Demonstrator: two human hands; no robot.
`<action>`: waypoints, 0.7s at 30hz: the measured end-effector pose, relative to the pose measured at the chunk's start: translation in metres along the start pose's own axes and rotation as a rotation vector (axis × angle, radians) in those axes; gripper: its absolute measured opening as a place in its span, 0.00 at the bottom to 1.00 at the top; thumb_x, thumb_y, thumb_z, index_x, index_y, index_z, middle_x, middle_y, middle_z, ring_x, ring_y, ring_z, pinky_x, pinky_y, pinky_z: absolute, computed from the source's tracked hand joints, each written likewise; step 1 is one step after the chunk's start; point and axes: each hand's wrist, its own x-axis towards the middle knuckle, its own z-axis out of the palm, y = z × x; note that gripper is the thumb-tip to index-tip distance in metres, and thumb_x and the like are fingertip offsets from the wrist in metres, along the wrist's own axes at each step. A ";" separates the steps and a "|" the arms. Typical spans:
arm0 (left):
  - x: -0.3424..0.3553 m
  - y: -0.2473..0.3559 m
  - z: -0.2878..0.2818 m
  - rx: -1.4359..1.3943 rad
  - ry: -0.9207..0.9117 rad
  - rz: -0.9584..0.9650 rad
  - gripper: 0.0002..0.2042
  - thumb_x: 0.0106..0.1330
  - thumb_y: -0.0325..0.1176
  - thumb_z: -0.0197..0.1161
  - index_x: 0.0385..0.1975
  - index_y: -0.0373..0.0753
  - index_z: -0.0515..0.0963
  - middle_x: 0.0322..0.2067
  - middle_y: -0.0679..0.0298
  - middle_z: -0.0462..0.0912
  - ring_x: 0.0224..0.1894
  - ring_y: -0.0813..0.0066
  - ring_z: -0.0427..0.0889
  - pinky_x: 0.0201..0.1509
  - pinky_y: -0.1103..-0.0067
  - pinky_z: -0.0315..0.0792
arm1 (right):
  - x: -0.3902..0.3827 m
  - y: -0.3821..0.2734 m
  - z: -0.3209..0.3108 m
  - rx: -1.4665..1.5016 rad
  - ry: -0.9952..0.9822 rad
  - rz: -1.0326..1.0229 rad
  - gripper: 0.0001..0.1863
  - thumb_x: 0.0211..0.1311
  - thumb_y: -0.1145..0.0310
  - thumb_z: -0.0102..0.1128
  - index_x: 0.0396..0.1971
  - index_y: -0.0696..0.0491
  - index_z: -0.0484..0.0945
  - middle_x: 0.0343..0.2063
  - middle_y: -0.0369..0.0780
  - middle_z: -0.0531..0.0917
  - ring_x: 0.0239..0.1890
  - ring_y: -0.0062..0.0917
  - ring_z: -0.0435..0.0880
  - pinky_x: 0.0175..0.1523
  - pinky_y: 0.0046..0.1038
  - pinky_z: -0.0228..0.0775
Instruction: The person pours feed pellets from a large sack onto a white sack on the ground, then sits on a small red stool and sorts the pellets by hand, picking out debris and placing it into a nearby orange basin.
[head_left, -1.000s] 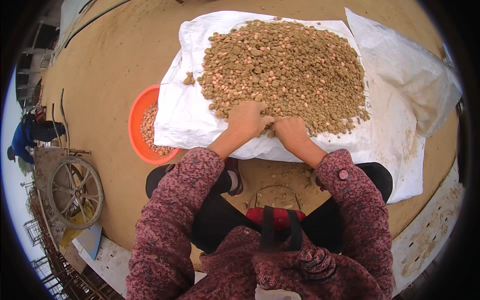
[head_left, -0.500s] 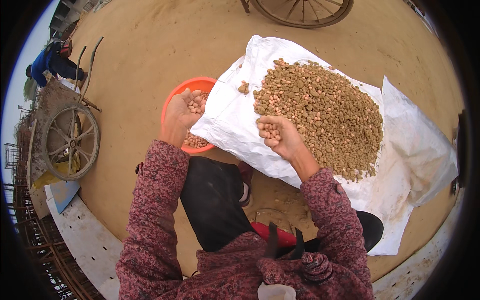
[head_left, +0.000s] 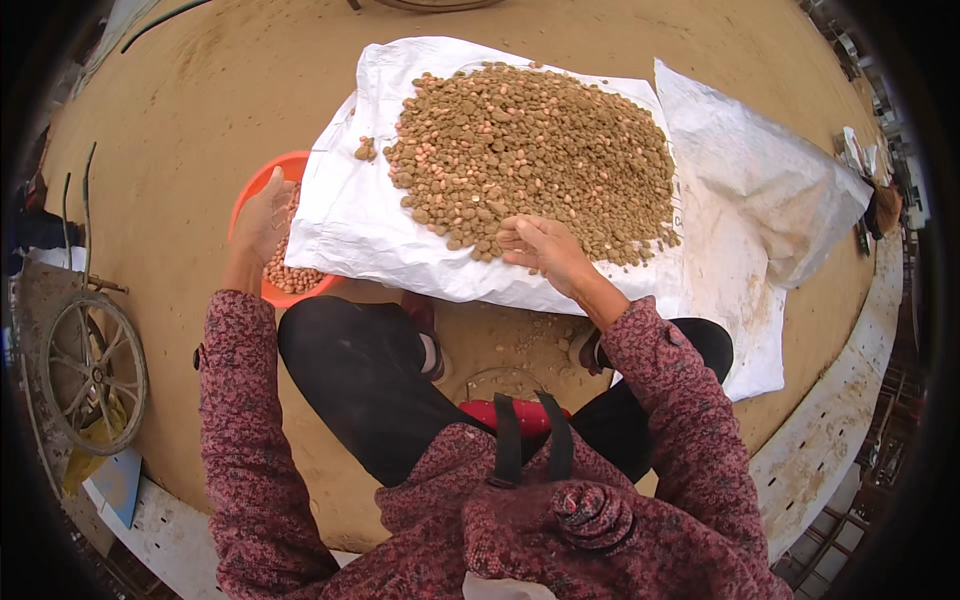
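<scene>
My left hand [head_left: 261, 213] is over the orange-red basin [head_left: 239, 204] of pink peanuts [head_left: 291, 272], thumb up; its fingers are mostly hidden, so I cannot tell their grip. My right hand [head_left: 535, 243] has curled fingers at the near edge of a heap of brown soil lumps mixed with peanuts [head_left: 535, 135]; I cannot make out what is inside it. The heap lies on a white woven sheet [head_left: 350, 230], which overlaps the basin's right side. A small separate cluster of lumps [head_left: 364, 150] lies left of the heap.
A handcart with a spoked wheel [head_left: 95, 373] stands at the left, with a partly visible person in dark clothing [head_left: 35, 232] beyond it. A red cushioned seat [head_left: 480, 412] is between my legs. A pale slab [head_left: 820, 440] runs along the lower right.
My left hand has moved from the heap to the basin. My right hand held peanuts half a second ago; its contents are now hidden. The view has swung back after turning.
</scene>
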 end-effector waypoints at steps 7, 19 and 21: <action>-0.048 -0.024 0.208 0.777 -0.577 0.473 0.13 0.59 0.40 0.66 0.30 0.33 0.83 0.20 0.61 0.80 0.25 0.75 0.77 0.32 0.75 0.70 | -0.067 0.040 -0.095 -0.785 0.295 -0.276 0.09 0.54 0.71 0.57 0.33 0.59 0.82 0.24 0.45 0.83 0.29 0.31 0.81 0.36 0.31 0.71; -0.033 -0.162 0.269 1.112 -0.443 0.962 0.07 0.56 0.28 0.63 0.35 0.42 0.81 0.30 0.58 0.77 0.32 0.55 0.79 0.35 0.64 0.73 | -0.011 0.084 -0.069 -1.346 0.172 -0.728 0.05 0.46 0.73 0.57 0.25 0.55 0.79 0.28 0.41 0.78 0.39 0.35 0.76 0.43 0.35 0.70; -0.032 -0.166 0.271 1.179 -0.474 0.911 0.07 0.55 0.29 0.64 0.35 0.41 0.81 0.30 0.58 0.77 0.32 0.55 0.79 0.34 0.65 0.73 | -0.006 0.091 -0.063 -1.422 0.277 -0.848 0.05 0.48 0.72 0.56 0.25 0.56 0.79 0.29 0.40 0.78 0.40 0.33 0.75 0.43 0.34 0.69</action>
